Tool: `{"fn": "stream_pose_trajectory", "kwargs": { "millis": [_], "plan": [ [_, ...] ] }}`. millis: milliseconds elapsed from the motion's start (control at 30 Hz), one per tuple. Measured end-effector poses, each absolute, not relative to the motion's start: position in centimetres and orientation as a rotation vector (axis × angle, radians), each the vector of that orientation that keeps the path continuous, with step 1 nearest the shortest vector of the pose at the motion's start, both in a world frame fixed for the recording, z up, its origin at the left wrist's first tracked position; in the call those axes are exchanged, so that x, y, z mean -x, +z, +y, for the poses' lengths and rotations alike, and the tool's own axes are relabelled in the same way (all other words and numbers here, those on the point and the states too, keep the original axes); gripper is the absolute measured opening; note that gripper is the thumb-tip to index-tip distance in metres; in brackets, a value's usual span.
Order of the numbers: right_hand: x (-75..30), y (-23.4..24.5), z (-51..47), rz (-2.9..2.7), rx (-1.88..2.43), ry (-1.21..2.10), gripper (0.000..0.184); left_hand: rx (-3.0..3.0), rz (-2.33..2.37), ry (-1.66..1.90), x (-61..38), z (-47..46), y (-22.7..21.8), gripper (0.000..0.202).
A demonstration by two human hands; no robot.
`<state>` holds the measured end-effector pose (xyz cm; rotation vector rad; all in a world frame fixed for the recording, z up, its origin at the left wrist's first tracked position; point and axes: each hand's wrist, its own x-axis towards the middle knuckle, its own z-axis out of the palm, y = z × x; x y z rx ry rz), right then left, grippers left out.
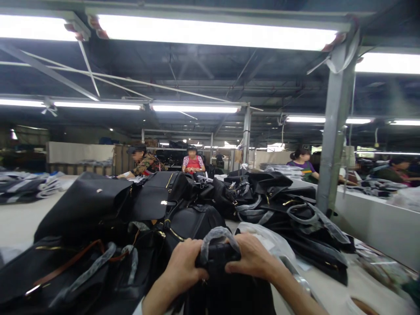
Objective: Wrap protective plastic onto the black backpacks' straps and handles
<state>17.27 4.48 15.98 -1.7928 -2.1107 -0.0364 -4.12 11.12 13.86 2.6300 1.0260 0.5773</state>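
My left hand (182,264) and my right hand (252,258) both grip the top of a black handbag (218,267) close in front of me, at the bottom centre of the head view. The bag's handle (216,238) is wrapped in clear plastic and arches up between my hands. Both hands have their fingers curled round the bag's upper edge. The lower body of the bag runs out of view at the bottom.
A heap of black handbags (98,227) with wrapped handles lies to my left, and more bags (282,205) are piled ahead and right. A grey steel post (334,131) stands at right. Several people (193,162) work at far tables.
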Motion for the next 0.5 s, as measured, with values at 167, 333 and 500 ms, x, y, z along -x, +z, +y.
{"fn": "stream_pose_trajectory", "kwargs": {
  "millis": [167, 333, 500],
  "plan": [
    [-17.7, 15.1, 6.2, -2.076, 1.781, -0.030, 0.024, -2.561, 1.269, 0.727, 5.2, 11.1, 13.5, 0.052],
    [-17.8, 14.8, 6.1, -1.995, 1.805, -0.078, 0.050, -2.460, 1.402, 0.631, 5.5, 9.0, 14.6, 0.034],
    [-17.4, 13.4, 5.8, -1.849, 1.769, -0.055, 0.090, -2.110, 1.173, 0.577, 4.0, 10.5, 10.8, 0.042]
  ]
}}
